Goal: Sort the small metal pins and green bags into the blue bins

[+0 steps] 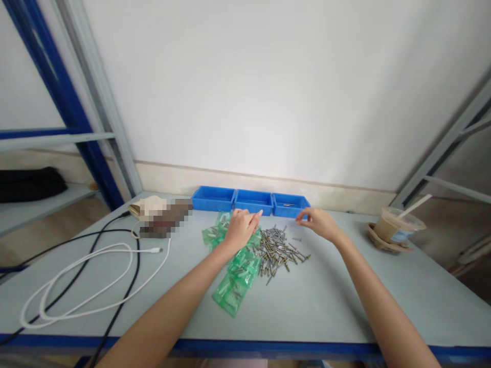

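My left hand (243, 228) is closed above several small green plastic bags (231, 294), its fingers curled in. Whatever it may hold is hidden. Small metal pieces show through the bags. Beside them lies a loose pile of screw-like metal fasteners (276, 249), some with brassy ends. My right hand (319, 223) hovers at the pile's far right, thumb and fingertips pinched together; I cannot make out anything between them. Just beyond its fingertips stands the right blue bin (290, 210), with a few metal pieces inside. The middle blue bin (253, 208) and left blue bin (213, 204) adjoin it in a row.
On the left of the grey table (326, 312) lie a coiled white cable (86, 312) and black cables (132, 283). A blurred brown object (166, 219) sits behind them. At right is a plastic cup (397, 226) with a white stick. Behind the bins rises a wall (261, 102).
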The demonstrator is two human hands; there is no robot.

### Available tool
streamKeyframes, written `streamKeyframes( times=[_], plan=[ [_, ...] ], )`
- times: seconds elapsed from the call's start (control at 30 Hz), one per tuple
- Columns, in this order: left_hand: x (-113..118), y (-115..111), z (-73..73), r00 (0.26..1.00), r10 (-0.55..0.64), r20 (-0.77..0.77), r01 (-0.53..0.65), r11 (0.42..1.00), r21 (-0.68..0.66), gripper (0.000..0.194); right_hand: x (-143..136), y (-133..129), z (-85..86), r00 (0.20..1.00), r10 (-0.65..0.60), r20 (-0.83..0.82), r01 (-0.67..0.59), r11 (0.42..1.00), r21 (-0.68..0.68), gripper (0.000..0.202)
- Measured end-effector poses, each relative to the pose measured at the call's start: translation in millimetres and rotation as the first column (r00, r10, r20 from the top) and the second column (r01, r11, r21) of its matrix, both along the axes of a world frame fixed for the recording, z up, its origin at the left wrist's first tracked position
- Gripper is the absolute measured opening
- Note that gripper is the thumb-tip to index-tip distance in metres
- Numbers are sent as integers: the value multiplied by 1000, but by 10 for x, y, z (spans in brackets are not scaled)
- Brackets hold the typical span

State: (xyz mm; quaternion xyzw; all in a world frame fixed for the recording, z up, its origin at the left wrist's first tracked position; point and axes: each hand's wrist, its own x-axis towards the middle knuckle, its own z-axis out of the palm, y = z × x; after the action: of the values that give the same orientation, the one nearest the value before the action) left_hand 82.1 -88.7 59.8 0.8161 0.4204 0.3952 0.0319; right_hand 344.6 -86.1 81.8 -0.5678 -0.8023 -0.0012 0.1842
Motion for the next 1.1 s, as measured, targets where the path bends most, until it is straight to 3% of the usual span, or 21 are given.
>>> streamKeyframes(
  times=[0.1,0.27,0.4,0.47,0.57,0.67,0.77,0.87,1.0,1.1],
  plan=[
    [21,-18,-9,998,-46,-32,46,999,-3,54,90,-196,-198,997,56,-49,-61,991,-121,14],
    [25,-24,-28,995,-75,-72,75,997,-11,53,14,-230,-399,998,-33,-62,26,992,-120,10],
    [22,-26,-19,992,-65,-107,70,996,45,33,-180,-127,-301,991,32,-134,-46,993,-107,12],
    [29,-29,-21,995,-19,-95,29,994,105,17,-317,-88,-222,957,83,-276,-113,989,-92,12],
    [46,-32,-46,989,32,-141,-5,982,188,21,-539,-82,-177,822,123,-557,-202,976,-83,16],
    [66,-49,-77,951,11,-309,71,965,254,13,-692,-152,-232,710,122,-694,-250,964,-86,19],
    [84,-90,-81,907,-35,-420,167,944,284,12,-727,-248,-294,675,118,-728,-252,965,-78,19],
    [98,-140,-50,901,-63,-430,205,934,292,18,-699,-295,-309,652,102,-751,-252,964,-88,21],
    [127,-184,-9,940,-20,-341,116,958,263,26,-693,-298,-295,682,159,-714,-284,957,-58,24],
    [161,-194,-5,978,-15,-207,48,987,154,34,-731,-325,-284,732,208,-649,-237,971,43,22]
  ],
)
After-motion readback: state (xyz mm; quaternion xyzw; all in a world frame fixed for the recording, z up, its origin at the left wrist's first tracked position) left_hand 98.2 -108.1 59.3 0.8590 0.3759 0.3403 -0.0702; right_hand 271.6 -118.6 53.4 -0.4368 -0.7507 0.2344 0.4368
